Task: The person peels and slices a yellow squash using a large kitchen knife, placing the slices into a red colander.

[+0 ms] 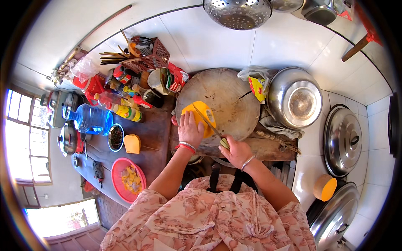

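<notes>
An orange piece of squash (199,116) lies near the left edge of a round wooden chopping block (232,94). My left hand (190,129) presses on its near left part with the fingers flat. My right hand (236,152) grips the light handle of a kitchen knife (206,120); its blade lies across the top of the squash, pointing up and left. How deep the blade sits cannot be told. To the left, another squash piece (132,144) rests on the table, and a pink plastic basket (113,178) holds cut yellow-orange chunks.
Bottles (125,112), a blue water jug (92,119) and a bowl with dark contents (116,137) stand left. A large steel basin (293,97) leans right of the block, beside a yellow packet (257,88). Farther right are pot lids (343,141) and a cut squash (324,187).
</notes>
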Tool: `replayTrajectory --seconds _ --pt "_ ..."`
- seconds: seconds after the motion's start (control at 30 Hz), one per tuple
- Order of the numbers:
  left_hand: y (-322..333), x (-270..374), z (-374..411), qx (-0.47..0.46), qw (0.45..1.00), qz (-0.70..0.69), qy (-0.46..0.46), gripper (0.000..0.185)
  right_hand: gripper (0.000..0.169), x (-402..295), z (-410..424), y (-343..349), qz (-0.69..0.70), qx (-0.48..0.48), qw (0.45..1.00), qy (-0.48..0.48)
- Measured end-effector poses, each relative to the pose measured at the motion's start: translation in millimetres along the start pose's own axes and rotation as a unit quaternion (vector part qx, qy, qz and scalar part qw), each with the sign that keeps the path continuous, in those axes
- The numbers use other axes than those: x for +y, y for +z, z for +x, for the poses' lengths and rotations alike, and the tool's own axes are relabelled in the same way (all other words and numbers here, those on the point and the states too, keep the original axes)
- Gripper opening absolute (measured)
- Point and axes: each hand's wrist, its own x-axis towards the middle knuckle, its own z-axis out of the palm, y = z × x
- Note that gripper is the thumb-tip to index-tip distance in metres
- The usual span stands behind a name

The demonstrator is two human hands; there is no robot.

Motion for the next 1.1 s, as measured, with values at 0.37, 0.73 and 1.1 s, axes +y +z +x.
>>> replayTrajectory --seconds 0.37,0.73,1.1 --pt "-4.0 -0.1 -2.2 0.016 0.999 0.004 0.037 0.055 0.039 -3.4 23.2 29.0 -0.034 0.028 0.999 0.026" --pt "2.0 -1.0 0.1 0.033 0.998 0.006 0.043 0.055 0.033 -11.2 43.7 18.5 -0.018 -0.017 0.997 0.068" --pt "2.8 -0.5 14.7 0.011 0.999 -0.001 0.047 0.055 0.036 1.3 49.7 41.1 -0.031 0.041 0.996 0.076"
